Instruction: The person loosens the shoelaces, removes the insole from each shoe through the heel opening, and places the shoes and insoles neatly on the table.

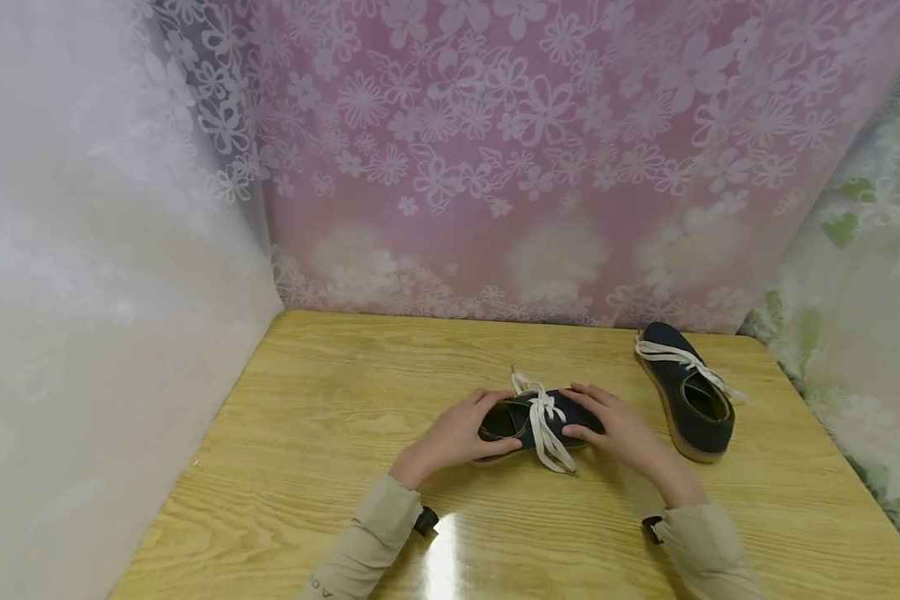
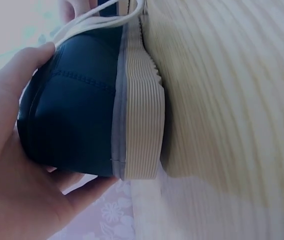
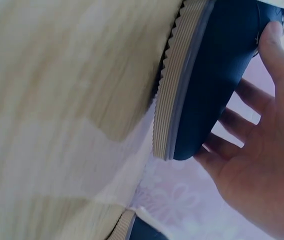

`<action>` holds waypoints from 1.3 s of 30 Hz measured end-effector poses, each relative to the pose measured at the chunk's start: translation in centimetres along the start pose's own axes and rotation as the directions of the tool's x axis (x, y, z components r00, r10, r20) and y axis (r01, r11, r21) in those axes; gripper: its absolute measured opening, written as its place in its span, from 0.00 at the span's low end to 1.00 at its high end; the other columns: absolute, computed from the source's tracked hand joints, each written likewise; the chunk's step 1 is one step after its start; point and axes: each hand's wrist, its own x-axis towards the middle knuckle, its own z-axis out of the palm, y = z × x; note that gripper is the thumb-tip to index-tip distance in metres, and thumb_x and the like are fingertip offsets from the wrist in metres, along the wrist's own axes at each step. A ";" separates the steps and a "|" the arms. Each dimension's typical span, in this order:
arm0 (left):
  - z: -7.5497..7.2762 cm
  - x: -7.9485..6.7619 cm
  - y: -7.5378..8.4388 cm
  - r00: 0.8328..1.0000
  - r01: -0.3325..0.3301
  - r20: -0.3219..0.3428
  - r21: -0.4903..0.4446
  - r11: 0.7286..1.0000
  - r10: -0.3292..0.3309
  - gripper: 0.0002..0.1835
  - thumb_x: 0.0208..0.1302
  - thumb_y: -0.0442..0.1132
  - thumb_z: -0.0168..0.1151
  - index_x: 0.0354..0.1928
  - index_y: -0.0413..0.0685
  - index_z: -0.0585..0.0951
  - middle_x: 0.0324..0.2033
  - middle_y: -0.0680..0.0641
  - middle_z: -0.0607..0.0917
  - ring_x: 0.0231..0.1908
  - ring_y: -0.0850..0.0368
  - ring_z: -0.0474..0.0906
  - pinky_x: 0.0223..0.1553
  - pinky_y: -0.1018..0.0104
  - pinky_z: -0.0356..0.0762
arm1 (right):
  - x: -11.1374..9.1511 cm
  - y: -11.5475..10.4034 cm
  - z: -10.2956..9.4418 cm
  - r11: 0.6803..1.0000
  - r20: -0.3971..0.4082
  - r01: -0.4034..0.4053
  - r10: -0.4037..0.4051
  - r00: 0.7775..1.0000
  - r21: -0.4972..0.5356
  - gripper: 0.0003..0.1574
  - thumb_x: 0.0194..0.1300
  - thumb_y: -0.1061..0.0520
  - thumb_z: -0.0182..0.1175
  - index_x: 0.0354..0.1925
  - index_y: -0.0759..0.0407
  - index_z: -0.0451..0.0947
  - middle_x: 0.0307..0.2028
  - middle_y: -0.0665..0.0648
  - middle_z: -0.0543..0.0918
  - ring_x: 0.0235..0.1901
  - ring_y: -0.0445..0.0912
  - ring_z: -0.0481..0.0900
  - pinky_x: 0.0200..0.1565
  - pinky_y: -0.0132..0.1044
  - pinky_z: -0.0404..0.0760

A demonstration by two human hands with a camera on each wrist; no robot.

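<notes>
Navy with white laces [image 1: 547, 433], a shoe [image 2: 84, 107] is held with its long axis running left to right on a wooden table [image 1: 330, 433], its heel gripped by the left hand [image 1: 456, 432] and its toe by the right hand [image 1: 621, 427]. A second shoe [image 1: 675, 392] is set to the right of both hands, roughly crosswise to the first, its toe pointed toward the pink floral backdrop [image 1: 495, 167], the right hand nearer to it.

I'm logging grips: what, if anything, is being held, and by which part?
The nearer dark shoe: the left hand grips it round the heel, the right hand round the toe end.
</notes>
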 end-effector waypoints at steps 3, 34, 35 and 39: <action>-0.4 -0.2 -0.3 1.000 -0.013 0.014 -0.009 1.000 0.013 0.41 0.54 0.69 0.53 0.68 0.66 0.59 0.60 0.53 0.68 0.53 0.54 0.73 0.49 0.56 0.74 | -0.3 -0.7 0.3 0.999 -0.006 -0.023 0.023 1.000 -0.022 0.42 0.58 0.31 0.53 0.66 0.47 0.63 0.64 0.60 0.64 0.63 0.64 0.59 0.56 0.63 0.63; -1.5 -1.7 -2.5 1.000 -0.020 0.016 -0.188 0.982 0.023 0.27 0.64 0.64 0.44 0.63 0.65 0.68 0.60 0.59 0.69 0.60 0.59 0.66 0.58 0.55 0.68 | -1.9 -6.2 2.1 0.987 -0.116 -0.071 0.055 0.992 -0.145 0.40 0.61 0.36 0.53 0.65 0.54 0.64 0.62 0.66 0.66 0.59 0.68 0.63 0.59 0.59 0.62; -1.6 -1.7 -2.6 0.999 -0.033 0.009 -0.191 0.981 0.035 0.25 0.67 0.61 0.43 0.62 0.64 0.68 0.59 0.59 0.70 0.60 0.59 0.66 0.58 0.56 0.68 | -1.9 -6.3 2.1 0.986 -0.121 -0.072 0.054 0.991 -0.151 0.40 0.61 0.36 0.54 0.65 0.55 0.64 0.62 0.66 0.66 0.59 0.68 0.63 0.59 0.59 0.63; -1.8 -1.8 -2.7 0.995 -0.093 -0.036 -0.193 0.977 0.088 0.20 0.74 0.50 0.36 0.61 0.59 0.70 0.58 0.57 0.72 0.59 0.59 0.67 0.58 0.58 0.67 | -2.0 -6.7 2.3 0.980 -0.133 -0.077 0.053 0.990 -0.182 0.40 0.61 0.36 0.54 0.65 0.55 0.64 0.61 0.66 0.67 0.58 0.68 0.64 0.59 0.58 0.64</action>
